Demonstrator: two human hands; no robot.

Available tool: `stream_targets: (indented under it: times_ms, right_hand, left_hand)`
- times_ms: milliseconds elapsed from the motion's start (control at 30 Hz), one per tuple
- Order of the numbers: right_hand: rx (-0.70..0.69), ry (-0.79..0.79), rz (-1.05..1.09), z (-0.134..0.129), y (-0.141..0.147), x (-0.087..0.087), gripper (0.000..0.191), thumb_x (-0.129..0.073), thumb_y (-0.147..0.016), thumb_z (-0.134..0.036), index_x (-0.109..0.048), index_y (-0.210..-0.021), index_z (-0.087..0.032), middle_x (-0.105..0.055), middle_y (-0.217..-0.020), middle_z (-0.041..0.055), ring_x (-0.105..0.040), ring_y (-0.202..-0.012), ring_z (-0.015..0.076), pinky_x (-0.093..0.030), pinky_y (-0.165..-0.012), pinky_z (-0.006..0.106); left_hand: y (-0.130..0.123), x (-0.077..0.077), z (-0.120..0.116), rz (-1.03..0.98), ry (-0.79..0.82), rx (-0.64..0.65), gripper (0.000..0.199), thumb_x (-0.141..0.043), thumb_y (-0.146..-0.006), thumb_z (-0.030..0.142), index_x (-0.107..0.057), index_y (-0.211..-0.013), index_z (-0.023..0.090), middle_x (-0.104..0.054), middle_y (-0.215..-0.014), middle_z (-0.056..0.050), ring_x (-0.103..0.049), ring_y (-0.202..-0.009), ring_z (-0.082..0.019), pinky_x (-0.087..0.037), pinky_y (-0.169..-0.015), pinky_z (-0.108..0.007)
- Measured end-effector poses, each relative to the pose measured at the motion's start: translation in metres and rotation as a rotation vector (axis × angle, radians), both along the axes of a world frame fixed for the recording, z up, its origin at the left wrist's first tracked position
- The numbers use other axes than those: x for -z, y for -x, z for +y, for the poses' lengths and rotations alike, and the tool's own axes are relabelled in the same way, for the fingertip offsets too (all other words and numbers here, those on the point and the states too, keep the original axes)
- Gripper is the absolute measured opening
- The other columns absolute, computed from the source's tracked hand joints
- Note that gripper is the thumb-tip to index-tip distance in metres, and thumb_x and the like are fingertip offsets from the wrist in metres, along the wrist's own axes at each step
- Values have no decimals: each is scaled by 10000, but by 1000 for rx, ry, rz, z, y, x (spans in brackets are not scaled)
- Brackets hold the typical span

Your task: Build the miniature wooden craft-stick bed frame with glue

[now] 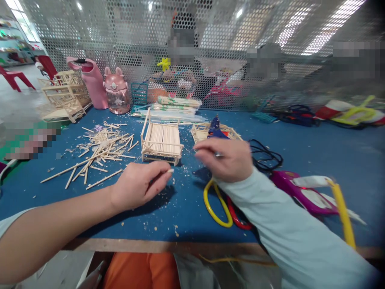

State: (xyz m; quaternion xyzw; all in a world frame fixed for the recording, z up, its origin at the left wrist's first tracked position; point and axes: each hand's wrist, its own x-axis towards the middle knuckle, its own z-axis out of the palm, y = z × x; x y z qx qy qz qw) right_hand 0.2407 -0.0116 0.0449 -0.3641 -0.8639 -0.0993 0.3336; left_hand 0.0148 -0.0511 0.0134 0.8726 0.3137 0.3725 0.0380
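My left hand [141,182] is closed in a pinch, with the pale end of a short wooden stick [171,171] poking out between thumb and forefinger. Just behind it stands a small bed-shaped frame [162,138] made of thin sticks, apart from the hand. My right hand [225,158] hovers over the scissors [218,204] with yellow and red handles. Its thumb and forefinger are curled together; whatever they may hold is hidden. Beyond that hand lie a dark blue pointed object [215,127] and another stick-built piece [200,132], both partly covered.
Loose sticks [102,152] and shavings litter the left side. A purple glue gun [291,188] and a black cord [267,156] lie right. Bagged sticks [177,106], a pink bottle [94,86] and a rabbit-eared bottle [116,94] stand before the perforated metal screen [141,44].
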Motion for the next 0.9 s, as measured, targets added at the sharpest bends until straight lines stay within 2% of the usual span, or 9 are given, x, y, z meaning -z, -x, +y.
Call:
stream_targets:
  times_ms: [67,133,233,367,467,567,700,800,900]
  right_hand:
    - [361,-6,131,18,-21,-4,369,-344,-898,-288,-673,-821,-138,-691,-748,94,-624,-669,168,-458,-646,276]
    - [685,92,36,38,-41,0,306,-441,-773,-191,-651,-987,-128,-682,-962,128,-621,-872,232,-461,-779,338]
    - [795,311,-114,63,-61,17,505,-528,-644,-172,-587,-1144,-125,-634,-1101,165,-585,-977,310,-460,-795,406]
    - [858,419,-208,78,-70,32,638,-498,-664,-172,-461,-1300,-154,-555,-1226,170,-557,-1043,311,-455,-797,404]
    - [899,433,-214,79,-67,32,660,-491,-687,-192,-418,-1341,-150,-544,-1231,187,-546,-1062,338,-445,-801,437]
    - [909,426,-207,77,-63,28,572,-479,-741,-264,-480,-1302,-152,-553,-1203,199,-530,-1080,373,-430,-810,485]
    - [847,331,-50,72,-59,23,507,-510,-745,-342,-574,-1211,-153,-601,-1120,193,-545,-1057,371,-428,-836,490]
    - [804,246,122,68,-56,18,473,-507,-749,-313,-591,-1179,-135,-634,-1088,165,-567,-1040,333,-428,-873,453]
    - [775,252,300,64,-51,14,412,-521,-753,-332,-623,-1096,-126,-666,-988,149,-598,-945,312,-433,-839,437]
  left_hand:
    - [4,1,-5,128,-56,138,210,-412,-918,251,-594,-843,179,-617,-564,32,-541,-472,-76,-374,-477,-188]
    - [7,2,-6,191,-102,260,238,-383,-928,260,-589,-833,187,-598,-535,37,-530,-455,-84,-351,-460,-208]
    - [9,2,-1,185,-65,245,254,-368,-935,253,-585,-828,178,-607,-562,28,-548,-482,-90,-345,-464,-212]
    - [14,0,8,217,75,135,232,-378,-931,247,-582,-848,171,-636,-639,18,-570,-534,-89,-367,-500,-199]
    - [12,0,2,368,91,324,233,-394,-917,242,-584,-798,180,-642,-660,18,-582,-569,-104,-361,-499,-228]
    - [7,-1,-9,452,80,491,165,-443,-879,179,-605,-847,188,-664,-704,19,-594,-608,-116,-364,-498,-253]
    - [4,-4,-21,477,83,506,173,-447,-888,186,-619,-881,199,-688,-738,19,-589,-609,-120,-399,-497,-251]
    - [3,-2,-32,406,-25,557,244,-411,-922,268,-635,-836,225,-700,-1052,25,-599,-676,-118,-431,-487,-255]
    - [-1,3,-41,311,-240,729,292,-386,-933,247,-665,-851,233,-536,-1340,55,-593,-926,-129,-496,-663,-236]
